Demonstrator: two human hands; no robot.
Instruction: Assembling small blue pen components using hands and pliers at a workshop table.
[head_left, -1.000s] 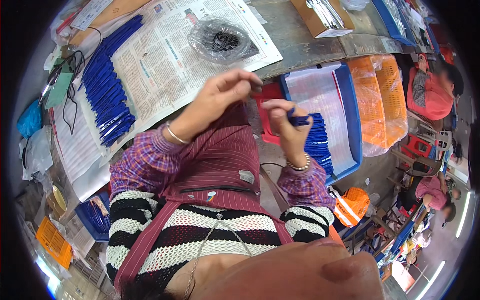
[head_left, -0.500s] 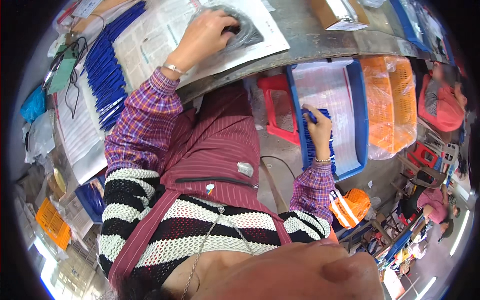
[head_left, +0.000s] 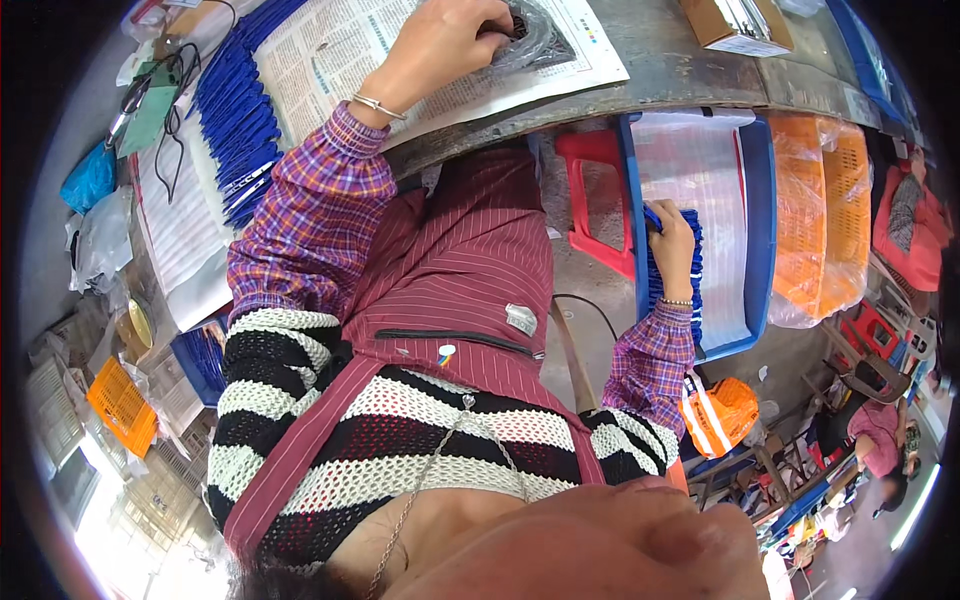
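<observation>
My left hand (head_left: 452,42) reaches over the bench with its fingers curled together inside a clear plastic bag or dish (head_left: 540,38) holding small dark bits. What the fingertips pinch, if anything, cannot be made out. The bag lies on a spread newspaper (head_left: 330,70). Lower right, my right hand (head_left: 674,242) is in a blue tray (head_left: 765,220), closed on a slim blue pen-like stick (head_left: 655,214). Beneath that hand runs a row of similar blue sticks (head_left: 696,270) along the tray's left side, on a pale sheet. Left of the newspaper lies a fanned pile of blue sticks (head_left: 232,125).
A cardboard box (head_left: 735,25) stands at the bench's back right. Beside the blue tray are a red stool (head_left: 597,200) and an orange crate (head_left: 820,220) wrapped in plastic. Cables (head_left: 172,130) and a blue bag (head_left: 88,182) lie at the left. Other people sit at far right.
The whole view has shifted, carrying everything rightward. My right hand has brought the blue stick down against the row's far end. My left hand remains at the plastic bag, fingers curled.
</observation>
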